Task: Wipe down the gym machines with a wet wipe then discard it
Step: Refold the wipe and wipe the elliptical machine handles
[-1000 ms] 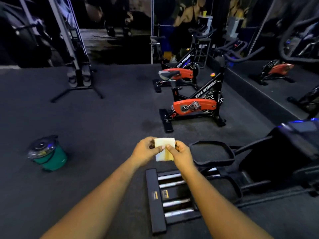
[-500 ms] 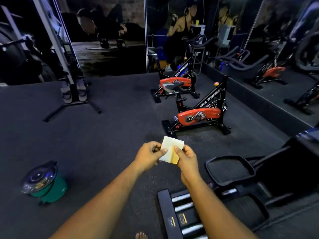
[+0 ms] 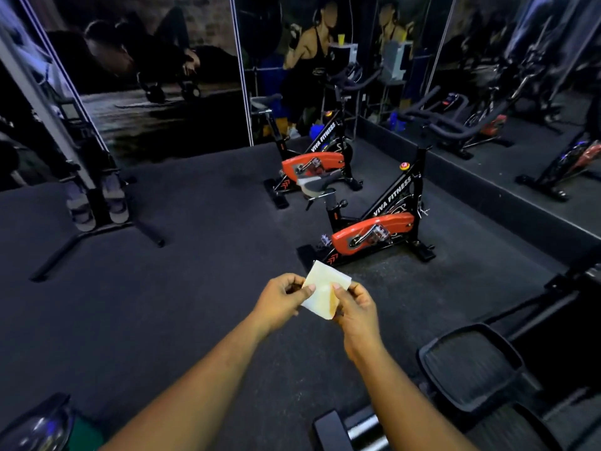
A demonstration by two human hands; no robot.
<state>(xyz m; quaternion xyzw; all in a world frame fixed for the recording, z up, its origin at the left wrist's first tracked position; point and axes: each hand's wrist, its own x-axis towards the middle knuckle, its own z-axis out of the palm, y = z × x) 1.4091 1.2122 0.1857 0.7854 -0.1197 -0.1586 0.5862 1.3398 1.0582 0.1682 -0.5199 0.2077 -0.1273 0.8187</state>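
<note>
A pale folded wet wipe (image 3: 323, 289) is held out in front of me over the dark floor. My left hand (image 3: 280, 301) pinches its left edge and my right hand (image 3: 356, 307) pinches its right edge. Just beyond the wipe stands a black and orange exercise bike (image 3: 374, 232), with a second bike (image 3: 312, 164) behind it near the wall. The black pedals of an elliptical machine (image 3: 471, 369) lie at the lower right.
A green bin with a dark domed lid (image 3: 42, 428) sits at the lower left corner. A grey upright machine on a black T-shaped base (image 3: 94, 203) stands at the left. Mirrors (image 3: 507, 76) line the right wall, and dark floor lies between the machines.
The view has lifted and moved forward toward the bikes, so the bin and the elliptical slid down the frame. Both hands keep holding the wipe, now tilted.
</note>
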